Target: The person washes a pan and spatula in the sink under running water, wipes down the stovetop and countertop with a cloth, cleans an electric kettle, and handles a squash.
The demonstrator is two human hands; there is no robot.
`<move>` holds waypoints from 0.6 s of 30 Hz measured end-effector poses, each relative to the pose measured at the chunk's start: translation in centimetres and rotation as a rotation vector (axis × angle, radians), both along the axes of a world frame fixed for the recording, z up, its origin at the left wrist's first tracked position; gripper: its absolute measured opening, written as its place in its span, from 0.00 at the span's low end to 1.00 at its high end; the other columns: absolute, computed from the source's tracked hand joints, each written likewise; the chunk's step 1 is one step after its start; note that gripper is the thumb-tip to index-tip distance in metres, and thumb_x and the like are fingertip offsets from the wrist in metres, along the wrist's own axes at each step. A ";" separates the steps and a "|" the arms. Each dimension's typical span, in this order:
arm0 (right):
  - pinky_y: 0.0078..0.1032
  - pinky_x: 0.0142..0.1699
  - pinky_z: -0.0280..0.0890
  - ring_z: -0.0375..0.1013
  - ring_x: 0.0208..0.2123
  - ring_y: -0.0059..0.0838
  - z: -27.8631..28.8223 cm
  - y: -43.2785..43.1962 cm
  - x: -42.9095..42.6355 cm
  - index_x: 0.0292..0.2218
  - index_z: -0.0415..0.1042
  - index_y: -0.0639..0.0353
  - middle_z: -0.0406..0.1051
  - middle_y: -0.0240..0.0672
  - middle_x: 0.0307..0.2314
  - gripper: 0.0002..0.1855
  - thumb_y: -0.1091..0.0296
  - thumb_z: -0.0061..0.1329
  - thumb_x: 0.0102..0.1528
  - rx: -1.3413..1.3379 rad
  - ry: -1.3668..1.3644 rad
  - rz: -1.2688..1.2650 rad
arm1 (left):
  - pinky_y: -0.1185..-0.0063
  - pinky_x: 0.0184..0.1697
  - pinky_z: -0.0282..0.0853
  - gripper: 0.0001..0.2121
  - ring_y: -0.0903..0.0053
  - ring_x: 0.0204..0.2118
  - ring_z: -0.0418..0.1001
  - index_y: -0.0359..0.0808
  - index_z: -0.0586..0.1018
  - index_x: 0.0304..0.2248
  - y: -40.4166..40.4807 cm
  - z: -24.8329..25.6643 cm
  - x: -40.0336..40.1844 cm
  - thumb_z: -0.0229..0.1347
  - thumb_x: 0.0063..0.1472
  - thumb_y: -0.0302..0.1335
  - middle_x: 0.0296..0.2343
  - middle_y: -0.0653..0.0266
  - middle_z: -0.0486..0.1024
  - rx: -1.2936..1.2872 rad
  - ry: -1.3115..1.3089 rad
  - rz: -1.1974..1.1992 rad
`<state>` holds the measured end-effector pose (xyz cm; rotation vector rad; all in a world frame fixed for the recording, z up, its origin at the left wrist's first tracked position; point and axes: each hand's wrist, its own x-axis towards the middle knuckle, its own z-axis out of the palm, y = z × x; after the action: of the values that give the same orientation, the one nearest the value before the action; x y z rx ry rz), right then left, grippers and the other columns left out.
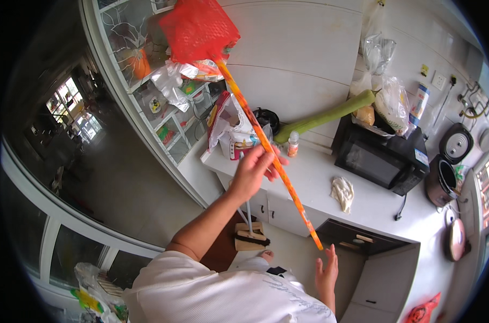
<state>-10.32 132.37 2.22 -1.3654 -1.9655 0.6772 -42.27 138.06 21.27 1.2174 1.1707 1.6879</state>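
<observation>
My left hand (254, 167) grips the long orange-and-yellow patterned handle of what looks like a fly swatter (287, 181) around its middle. Its broad red head (200, 30) is raised at the top of the view, slightly blurred, in front of a glass-panelled shelf unit. The handle slants down to the right. Just below its free end, my right hand (327, 270) is held apart from it with fingers spread and nothing in them.
A white counter (305, 189) carries a black microwave (382, 153), an open rice cooker (442, 177), a cloth (342, 194) and a small bottle (293, 144). A long green gourd (325, 117) leans onto the microwave. A broom and dustpan (250, 238) stand by my foot.
</observation>
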 end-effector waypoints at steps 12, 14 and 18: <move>0.28 0.37 0.66 0.73 0.32 0.31 -1.7 6.1 -8.7 0.54 0.55 0.55 0.68 0.40 0.39 0.30 0.65 0.49 0.51 -0.458 -0.047 0.130 | 0.86 0.26 0.69 0.09 0.88 0.21 0.68 0.33 0.67 0.35 24.7 14.2 -21.9 0.39 0.64 0.29 0.29 0.62 0.76 0.359 0.552 0.368; 0.27 0.38 0.66 0.73 0.32 0.32 -1.8 6.1 -9.2 0.52 0.58 0.56 0.69 0.40 0.39 0.28 0.63 0.48 0.51 -0.523 -0.043 0.129 | 0.84 0.31 0.70 0.09 0.87 0.25 0.67 0.37 0.66 0.38 28.1 12.1 -23.0 0.38 0.64 0.31 0.32 0.63 0.75 0.180 0.606 0.274; 0.27 0.38 0.66 0.73 0.32 0.33 -1.8 6.7 -9.0 0.51 0.60 0.57 0.70 0.41 0.37 0.26 0.64 0.48 0.51 -0.539 -0.047 0.050 | 0.80 0.35 0.71 0.09 0.86 0.26 0.67 0.39 0.66 0.38 33.2 6.3 -26.1 0.38 0.64 0.33 0.33 0.64 0.73 -0.047 0.480 0.146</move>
<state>-19.33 139.12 0.44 -1.6511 -1.9349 1.2755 -68.40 171.27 27.58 1.5937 1.6068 1.5002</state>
